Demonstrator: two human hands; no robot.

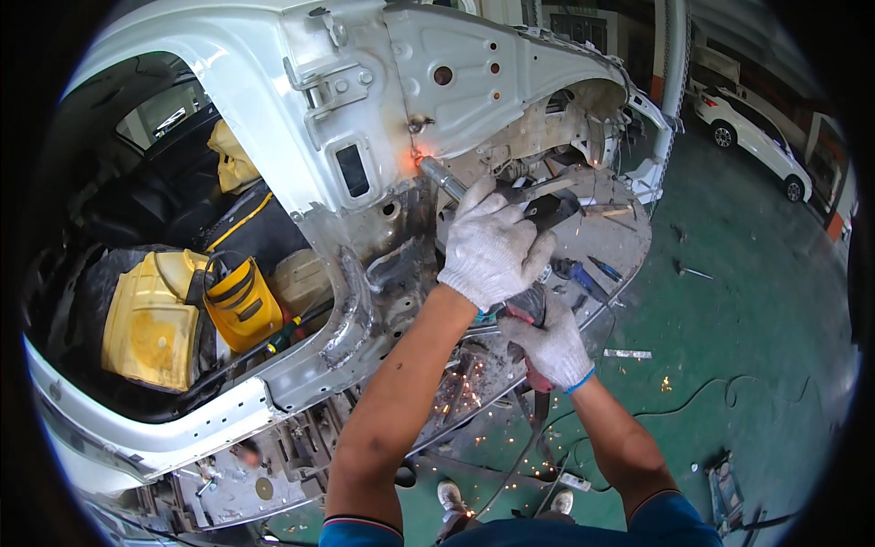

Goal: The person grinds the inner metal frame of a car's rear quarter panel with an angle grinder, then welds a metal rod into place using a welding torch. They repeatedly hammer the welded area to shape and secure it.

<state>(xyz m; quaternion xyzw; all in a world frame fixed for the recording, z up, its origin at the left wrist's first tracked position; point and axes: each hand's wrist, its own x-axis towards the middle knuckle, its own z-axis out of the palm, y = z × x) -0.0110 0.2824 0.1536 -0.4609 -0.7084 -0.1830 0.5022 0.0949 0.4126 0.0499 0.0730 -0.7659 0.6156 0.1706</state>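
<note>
Both hands wear white knitted gloves and grip one power tool [441, 179] with a silver metal nose and a dark and red body. My left hand [497, 239] is closed around its front part. Lower and to the right, my right hand [552, 348] is closed on its rear end. The tool's nose meets the pale car body panel [401, 77] beside a rectangular opening, where an orange glow [416, 159] shows. Sparks [465, 392] fall below the tool. Much of the tool's body is hidden by the gloves, so its exact kind cannot be told.
In the open door frame lie yellow foam pieces [155, 319] and a yellow bag [244, 305]. Right of my hands, a blue tool [581, 278] rests on a grey platform [629, 228]. A cable [679, 412] crosses the green floor; a hammer [694, 271] lies farther off. A white car [755, 137] stands beyond.
</note>
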